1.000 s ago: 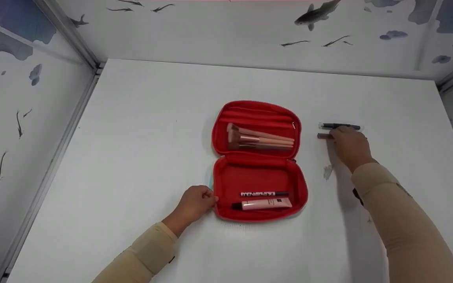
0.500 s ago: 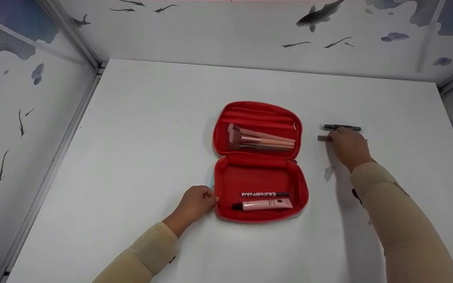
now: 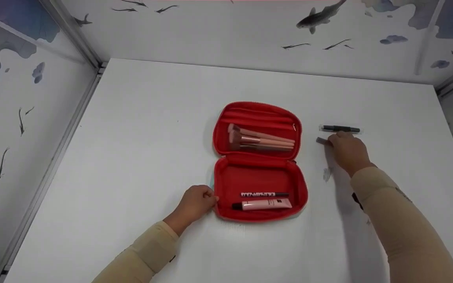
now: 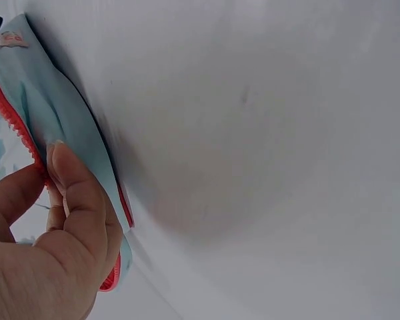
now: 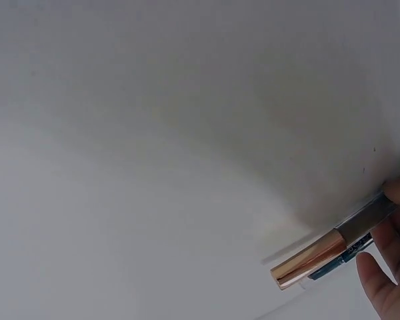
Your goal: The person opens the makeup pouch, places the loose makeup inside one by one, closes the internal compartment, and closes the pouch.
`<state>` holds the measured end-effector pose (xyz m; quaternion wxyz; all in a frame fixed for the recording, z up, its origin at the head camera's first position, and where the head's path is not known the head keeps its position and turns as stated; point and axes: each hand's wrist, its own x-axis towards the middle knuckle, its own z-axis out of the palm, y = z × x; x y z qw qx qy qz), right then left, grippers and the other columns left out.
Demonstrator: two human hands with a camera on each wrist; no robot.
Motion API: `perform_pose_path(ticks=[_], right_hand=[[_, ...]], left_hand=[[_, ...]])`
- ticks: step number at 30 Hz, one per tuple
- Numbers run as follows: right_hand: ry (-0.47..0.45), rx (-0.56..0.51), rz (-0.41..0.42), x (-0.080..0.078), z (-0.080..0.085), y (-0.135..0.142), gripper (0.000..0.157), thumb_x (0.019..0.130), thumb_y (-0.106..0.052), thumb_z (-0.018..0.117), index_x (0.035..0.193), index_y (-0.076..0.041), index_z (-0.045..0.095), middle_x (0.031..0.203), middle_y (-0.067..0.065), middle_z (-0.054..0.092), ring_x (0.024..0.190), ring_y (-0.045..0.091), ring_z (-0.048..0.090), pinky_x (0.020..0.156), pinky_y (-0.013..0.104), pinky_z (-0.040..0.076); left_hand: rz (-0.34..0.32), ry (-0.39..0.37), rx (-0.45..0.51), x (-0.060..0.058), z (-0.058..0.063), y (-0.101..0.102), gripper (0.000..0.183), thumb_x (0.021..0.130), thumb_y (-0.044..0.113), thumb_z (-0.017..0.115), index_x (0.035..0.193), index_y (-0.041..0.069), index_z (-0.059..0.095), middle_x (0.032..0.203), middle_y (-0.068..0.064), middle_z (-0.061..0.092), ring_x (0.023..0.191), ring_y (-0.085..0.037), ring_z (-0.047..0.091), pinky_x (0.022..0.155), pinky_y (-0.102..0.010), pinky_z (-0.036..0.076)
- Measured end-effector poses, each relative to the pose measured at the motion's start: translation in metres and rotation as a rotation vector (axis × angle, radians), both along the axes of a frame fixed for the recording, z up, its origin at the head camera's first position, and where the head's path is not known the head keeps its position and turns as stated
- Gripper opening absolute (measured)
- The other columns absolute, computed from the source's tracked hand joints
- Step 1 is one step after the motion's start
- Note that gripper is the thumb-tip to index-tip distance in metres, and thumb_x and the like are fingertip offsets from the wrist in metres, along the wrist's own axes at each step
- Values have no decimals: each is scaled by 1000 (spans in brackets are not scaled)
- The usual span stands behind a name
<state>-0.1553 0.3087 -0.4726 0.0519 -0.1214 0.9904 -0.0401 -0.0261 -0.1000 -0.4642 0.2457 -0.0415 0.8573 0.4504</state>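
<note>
A makeup bag [image 3: 256, 177] with a red lining lies unzipped and folded open on the white table. My left hand [image 3: 195, 202] pinches its left rim; the left wrist view shows thumb and fingertips on the red zipper edge, beside the pale blue outside [image 4: 73, 120]. To the right of the bag, my right hand [image 3: 350, 151] holds a slim cosmetic tube [image 5: 313, 257], dark grey with a shiny copper end, low over the table. Inside the bag are several makeup brushes [image 3: 266, 140], a patterned pencil [image 3: 264, 194] and a pink squeeze tube [image 3: 267, 204] with a black cap.
A dark cosmetic pen [image 3: 340, 128] lies on the table [image 3: 151, 118] just beyond my right hand. White walls printed with fish [image 3: 317, 17] border the table at the back and sides. A small grey smudge [image 3: 326, 174] marks the tabletop near the bag.
My right hand has drawn slightly toward me, and the slim tube in it has tilted and come away from the dark pen. The left hand keeps its place on the bag's rim.
</note>
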Motion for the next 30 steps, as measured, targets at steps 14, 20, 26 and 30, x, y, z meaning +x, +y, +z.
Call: perform_pose_path(ticks=[14,20,26,30], right_hand=[[-23,-131,-32,11,15,-15,23,90,-1,59,112,3,65,108,23,62,102,40,58,91,56,46],[-39,-180,-61,19,24,-21,25,90,-2,60,114,5,63,105,23,62,100,39,57,87,55,48],[-3,-231,-60,31,30,-25,24,89,0,62,112,5,63,103,22,62,99,38,57,87,55,48],[19,-250,-47,38,34,-28,24,88,2,62,112,3,63,104,21,62,100,37,57,87,54,49]], left_hand=[[9,-18,10,0,1,0,14,92,11,61,79,6,61,64,2,52,64,-13,47,58,-24,39],[9,-9,2,0,2,0,13,91,11,61,80,5,63,64,3,52,64,-12,46,58,-23,38],[13,-11,4,1,4,0,13,91,11,61,81,5,64,64,3,53,64,-11,47,58,-23,39],[17,-22,13,1,5,0,13,92,12,60,81,5,64,65,3,54,64,-12,47,57,-23,39]])
